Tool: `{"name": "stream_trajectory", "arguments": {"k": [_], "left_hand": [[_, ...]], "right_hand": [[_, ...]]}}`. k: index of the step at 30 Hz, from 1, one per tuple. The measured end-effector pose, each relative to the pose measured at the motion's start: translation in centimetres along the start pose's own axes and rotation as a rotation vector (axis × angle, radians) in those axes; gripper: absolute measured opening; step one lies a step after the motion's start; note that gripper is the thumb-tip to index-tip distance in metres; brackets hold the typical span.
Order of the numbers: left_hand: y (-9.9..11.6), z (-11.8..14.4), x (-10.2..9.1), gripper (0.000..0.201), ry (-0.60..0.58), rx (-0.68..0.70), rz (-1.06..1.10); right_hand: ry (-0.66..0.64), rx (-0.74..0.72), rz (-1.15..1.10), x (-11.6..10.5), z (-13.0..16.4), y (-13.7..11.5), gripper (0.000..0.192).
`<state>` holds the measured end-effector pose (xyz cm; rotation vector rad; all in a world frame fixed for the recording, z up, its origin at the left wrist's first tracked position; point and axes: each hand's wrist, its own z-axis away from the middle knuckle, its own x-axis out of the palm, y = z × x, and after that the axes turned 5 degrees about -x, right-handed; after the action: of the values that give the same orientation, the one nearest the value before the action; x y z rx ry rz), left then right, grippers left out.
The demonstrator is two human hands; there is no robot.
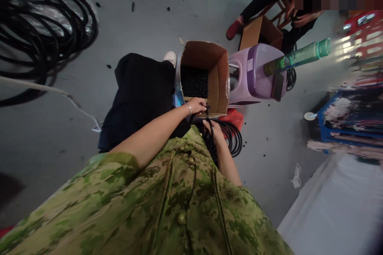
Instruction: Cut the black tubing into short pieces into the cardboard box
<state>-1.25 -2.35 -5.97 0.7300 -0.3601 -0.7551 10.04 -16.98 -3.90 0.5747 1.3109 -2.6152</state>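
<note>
My left hand [198, 106] is closed at the near edge of an open cardboard box [218, 91], its fingers pinched on a thin black cord [207, 112]. Just below it, my right hand [214, 130] is closed around the same cord, which runs down past the palm. A coil of the black cord [236, 139] lies beneath and beside my right hand. Inside the box is a heap of small black pieces [194, 81]. Whether anything else is between my fingertips is too small to make out.
A purple and white plastic stool-like unit [254, 71] stands right of the box, with a green bottle [308, 55] on it. Large black coils [74, 28] lie at the upper left. A co-worker's hands [302, 19] are beyond another cardboard box [251, 34]. A blue rack [326, 127] stands at the right.
</note>
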Motion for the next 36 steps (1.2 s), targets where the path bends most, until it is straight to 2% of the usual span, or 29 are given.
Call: {"name": "stream_trajectory", "arguments": {"k": [16,27,36], "left_hand": [[-0.2,-0.1,0.0,0.012,0.003,0.007,0.037],[0.2,0.5,-0.1,0.009,0.012,-0.003,0.020],[0.0,0.2,0.0,0.004,0.012,0.011,0.000]], "right_hand": [[-0.014,0.028,-0.017,-0.5,0.7,1.6,0.052],[-0.002,0.020,-0.024,-0.2,-0.1,-0.4,0.048],[-0.007,0.012,-0.019,-0.2,-0.1,0.5,0.051]]}}
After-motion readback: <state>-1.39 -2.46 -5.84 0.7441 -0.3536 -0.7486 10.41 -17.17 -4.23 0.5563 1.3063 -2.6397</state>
